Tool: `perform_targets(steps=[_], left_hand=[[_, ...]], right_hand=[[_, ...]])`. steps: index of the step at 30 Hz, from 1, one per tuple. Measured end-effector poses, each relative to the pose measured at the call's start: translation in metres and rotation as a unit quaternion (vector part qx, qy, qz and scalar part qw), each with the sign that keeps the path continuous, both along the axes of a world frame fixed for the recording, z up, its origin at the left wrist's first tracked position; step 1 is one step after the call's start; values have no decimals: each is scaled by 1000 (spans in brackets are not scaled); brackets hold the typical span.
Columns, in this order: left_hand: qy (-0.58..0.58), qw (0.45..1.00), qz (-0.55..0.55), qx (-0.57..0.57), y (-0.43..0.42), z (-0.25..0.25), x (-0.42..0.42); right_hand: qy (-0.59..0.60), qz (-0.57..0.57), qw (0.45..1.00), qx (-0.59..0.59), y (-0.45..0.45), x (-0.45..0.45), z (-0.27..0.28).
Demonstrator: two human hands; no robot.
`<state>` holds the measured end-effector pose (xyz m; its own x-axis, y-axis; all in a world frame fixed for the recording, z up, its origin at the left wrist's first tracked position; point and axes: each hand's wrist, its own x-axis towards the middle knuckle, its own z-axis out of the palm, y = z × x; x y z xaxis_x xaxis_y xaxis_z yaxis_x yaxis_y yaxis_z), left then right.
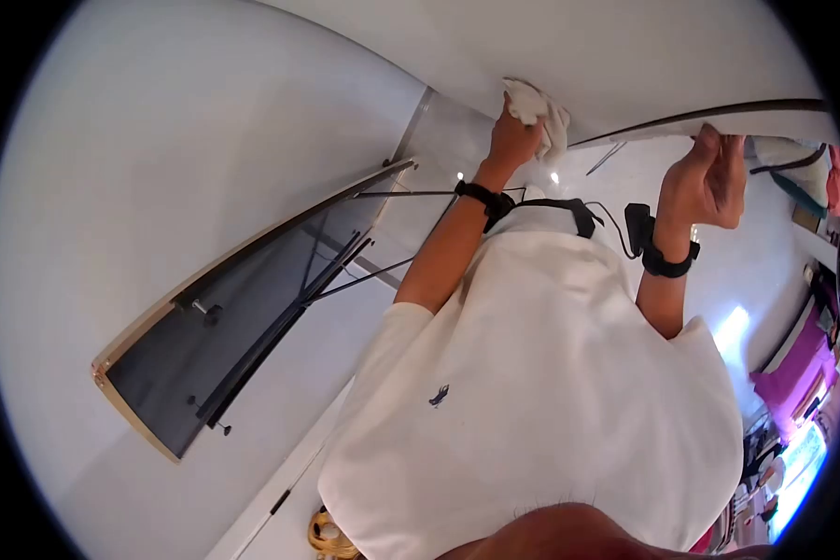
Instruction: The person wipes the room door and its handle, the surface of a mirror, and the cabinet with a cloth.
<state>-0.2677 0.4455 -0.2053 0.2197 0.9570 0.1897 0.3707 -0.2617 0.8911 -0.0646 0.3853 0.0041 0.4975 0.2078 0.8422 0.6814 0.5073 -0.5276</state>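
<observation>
My left hand (513, 140) is closed around a crumpled white cloth (553, 131), which lies against the underside of a large white panel (644, 56) across the top of the view. At the panel's dark-trimmed edge, my right hand (705, 182) has its fingers bent over the rim. Part of those fingers is hidden there. Each wrist wears a black strap, and a small black device sits by the right strap (667, 264).
A folded table (243, 317) with a dark underside, pale rim and thin metal legs leans against the white wall (187, 140) at left. Purple cloth (795, 373) and assorted clutter stand at the right. A yellow coiled item (327, 537) lies at the bottom.
</observation>
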Motion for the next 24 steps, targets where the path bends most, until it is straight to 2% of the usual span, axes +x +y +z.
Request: perform_targets(steps=[1,2,3,5,8,10,12,13,14,15,16,17,19,20,22,23,24], left_hand=[[21,999,-8,-36,3,-9,-2],[151,986,-69,-18,5,-1,0],[216,972,-88,-31,8,13,-3],[342,929,-137,-46,12,44,-9],[187,975,-106,-62,11,115,-13],[256,957,-84,112,21,131,-34],[106,991,-33,79,22,183,-36],[-20,998,-30,-58,22,206,-28],[-152,971,3,-183,21,228,-20],[-103,991,18,81,26,216,-14],[-45,939,36,339,27,207,-8],[-43,939,38,339,20,210,0],[91,949,-75,293,2,220,15],[91,950,-77,289,-2,207,17],[145,972,-71,168,-11,163,18],[141,974,-75,163,-10,146,19],[133,983,-77,102,-10,134,19]], right_hand=[[6,-7,1000,-11,-1,1,-1],[-22,-41,999,-19,-2,4,-2],[-48,-65,996,-30,-3,4,-3],[-3,-23,1000,1,11,-1,-5],[-39,-14,999,18,8,3,-9],[-24,-28,999,19,8,4,-14],[4,-28,999,30,7,0,-15],[2,-32,999,26,6,1,-19],[0,-21,999,27,7,6,-23],[-2,-9,1000,28,8,10,-27],[-5,-11,999,43,10,10,-30],[-5,-15,999,43,10,12,-32],[-6,-22,999,37,10,8,-34],[-8,-26,999,33,7,6,-34],[-19,-34,999,22,2,5,-36],[-23,-39,999,20,1,4,-37],[-28,-40,999,18,0,4,-38]])
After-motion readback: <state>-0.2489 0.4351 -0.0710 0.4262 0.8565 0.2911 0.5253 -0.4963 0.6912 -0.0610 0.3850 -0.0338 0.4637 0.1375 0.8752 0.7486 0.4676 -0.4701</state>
